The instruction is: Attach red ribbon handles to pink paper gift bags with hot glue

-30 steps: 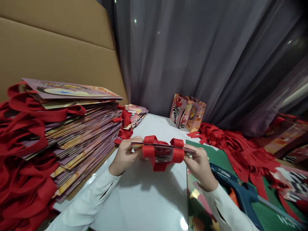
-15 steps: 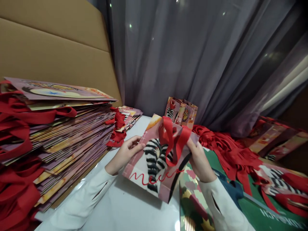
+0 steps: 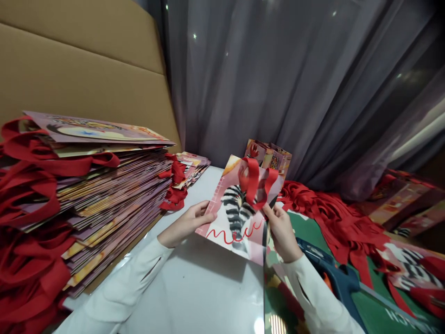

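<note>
Paper bag [image 3: 236,222]: is tilting up off the tabletop [image 3: 208,287], flat, with its zebra print facing the camera, between both hands.
Left hand [image 3: 189,225]: is coming in low from the left, fingers clamping the bag's left edge.
Right hand [image 3: 281,232]: is standing upright, thumb and fingers pinching the right edge just under the red handles [image 3: 255,183].
Stack [image 3: 104,185]: is sitting at left, piled high.
Glue gun [image 3: 333,273]: is lying beside the right forearm.

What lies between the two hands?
A flat paper bag with red ribbon handles, held at its edges by left hand and right hand; head view.
</note>
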`<action>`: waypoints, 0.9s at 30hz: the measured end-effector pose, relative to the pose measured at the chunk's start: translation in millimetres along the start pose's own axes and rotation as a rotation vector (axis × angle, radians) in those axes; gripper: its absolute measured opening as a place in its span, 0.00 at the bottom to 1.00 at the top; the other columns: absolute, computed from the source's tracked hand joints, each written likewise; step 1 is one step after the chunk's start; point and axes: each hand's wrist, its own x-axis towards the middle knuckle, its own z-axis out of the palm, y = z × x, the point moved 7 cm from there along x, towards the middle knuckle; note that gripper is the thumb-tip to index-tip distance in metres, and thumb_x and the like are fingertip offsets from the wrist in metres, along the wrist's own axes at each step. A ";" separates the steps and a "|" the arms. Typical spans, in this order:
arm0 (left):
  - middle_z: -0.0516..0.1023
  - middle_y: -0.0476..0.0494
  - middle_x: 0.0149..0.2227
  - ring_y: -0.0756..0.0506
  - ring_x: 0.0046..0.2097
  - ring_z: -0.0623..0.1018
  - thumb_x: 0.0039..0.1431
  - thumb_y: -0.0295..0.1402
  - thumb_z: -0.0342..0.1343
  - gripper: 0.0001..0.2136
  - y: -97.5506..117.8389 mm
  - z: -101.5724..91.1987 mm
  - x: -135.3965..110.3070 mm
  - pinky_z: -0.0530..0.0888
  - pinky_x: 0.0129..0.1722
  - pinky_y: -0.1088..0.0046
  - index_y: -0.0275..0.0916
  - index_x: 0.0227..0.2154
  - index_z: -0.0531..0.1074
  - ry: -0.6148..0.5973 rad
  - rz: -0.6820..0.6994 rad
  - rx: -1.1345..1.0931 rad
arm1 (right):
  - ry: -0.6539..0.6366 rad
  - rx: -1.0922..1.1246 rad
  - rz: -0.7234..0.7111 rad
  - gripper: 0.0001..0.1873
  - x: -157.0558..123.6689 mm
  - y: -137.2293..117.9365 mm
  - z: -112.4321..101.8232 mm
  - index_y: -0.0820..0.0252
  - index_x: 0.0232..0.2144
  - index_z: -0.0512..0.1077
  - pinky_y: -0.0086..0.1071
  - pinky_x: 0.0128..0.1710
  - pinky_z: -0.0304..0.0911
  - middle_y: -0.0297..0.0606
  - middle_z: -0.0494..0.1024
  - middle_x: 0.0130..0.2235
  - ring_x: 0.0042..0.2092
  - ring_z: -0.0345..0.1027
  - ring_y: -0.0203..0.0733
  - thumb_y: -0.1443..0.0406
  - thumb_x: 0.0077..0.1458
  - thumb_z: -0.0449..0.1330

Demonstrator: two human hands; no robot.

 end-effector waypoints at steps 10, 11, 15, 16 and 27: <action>0.81 0.41 0.42 0.42 0.40 0.80 0.48 0.44 0.66 0.19 -18.0 -29.0 8.0 0.74 0.34 0.73 0.38 0.40 0.78 0.228 -0.087 -0.286 | -0.120 -0.139 0.022 0.30 -0.1 23.7 10.4 0.57 0.17 0.56 0.26 0.21 0.46 0.21 0.56 0.16 0.20 0.47 0.28 0.49 0.37 0.72; 0.81 0.40 0.44 0.40 0.42 0.80 0.48 0.49 0.65 0.22 -19.1 -27.3 9.5 0.75 0.36 0.71 0.38 0.41 0.78 0.199 -0.072 -0.353 | -0.069 -0.113 -0.018 0.31 0.4 23.1 9.1 0.56 0.17 0.55 0.26 0.21 0.45 0.21 0.55 0.16 0.20 0.46 0.28 0.48 0.37 0.72; 0.81 0.41 0.44 0.41 0.44 0.79 0.40 0.51 0.69 0.27 -22.8 -21.8 15.7 0.76 0.41 0.70 0.40 0.42 0.77 0.169 0.055 -0.478 | 0.058 -0.078 -0.027 0.30 -7.8 24.8 10.0 0.56 0.19 0.57 0.26 0.21 0.47 0.23 0.59 0.17 0.21 0.51 0.30 0.46 0.37 0.71; 0.81 0.44 0.43 0.44 0.42 0.79 0.40 0.47 0.71 0.25 -24.9 -23.5 16.5 0.75 0.41 0.72 0.40 0.41 0.77 0.222 0.081 -0.472 | 0.041 -0.079 -0.017 0.28 -11.5 25.0 13.6 0.56 0.21 0.60 0.26 0.21 0.50 0.26 0.63 0.19 0.22 0.55 0.32 0.45 0.39 0.69; 0.82 0.41 0.42 0.44 0.41 0.81 0.44 0.37 0.71 0.22 -20.6 -25.4 13.1 0.76 0.41 0.72 0.35 0.42 0.75 0.343 0.069 -0.246 | -0.155 -0.178 0.015 0.26 -16.4 33.6 28.7 0.57 0.34 0.70 0.33 0.30 0.66 0.35 0.77 0.31 0.33 0.70 0.42 0.47 0.39 0.70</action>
